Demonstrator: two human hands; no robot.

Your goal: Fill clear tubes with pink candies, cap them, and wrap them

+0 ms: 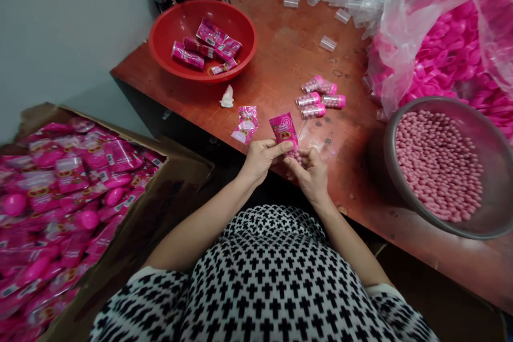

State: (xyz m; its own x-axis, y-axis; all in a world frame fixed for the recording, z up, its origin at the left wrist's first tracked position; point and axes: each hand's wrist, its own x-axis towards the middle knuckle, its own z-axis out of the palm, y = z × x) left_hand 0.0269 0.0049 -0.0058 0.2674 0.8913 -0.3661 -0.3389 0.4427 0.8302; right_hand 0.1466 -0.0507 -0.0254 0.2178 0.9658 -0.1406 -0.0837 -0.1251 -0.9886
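My left hand (258,160) pinches a small printed pink packet (284,127) over the table's front edge. Close beside it, my right hand (312,173) is closed on a clear tube of pink candy balls (294,156) at the packet's lower end. How far the tube sits inside the packet is hidden by my fingers. Just left of the packet, flat printed wrappers (247,120) lie on the table. Beyond my right hand are several filled tubes with pink caps (313,111), lying on their sides.
A red bowl (160,56) holds rolled and folded wrappers. A grey bowl (390,144) of pink balls stands right, before a plastic bag of pink caps (449,48). Empty clear tubes (292,1) are heaped at the back. A carton (154,171) of filled packets stands left; crumpled white paper (227,97) lies nearer.
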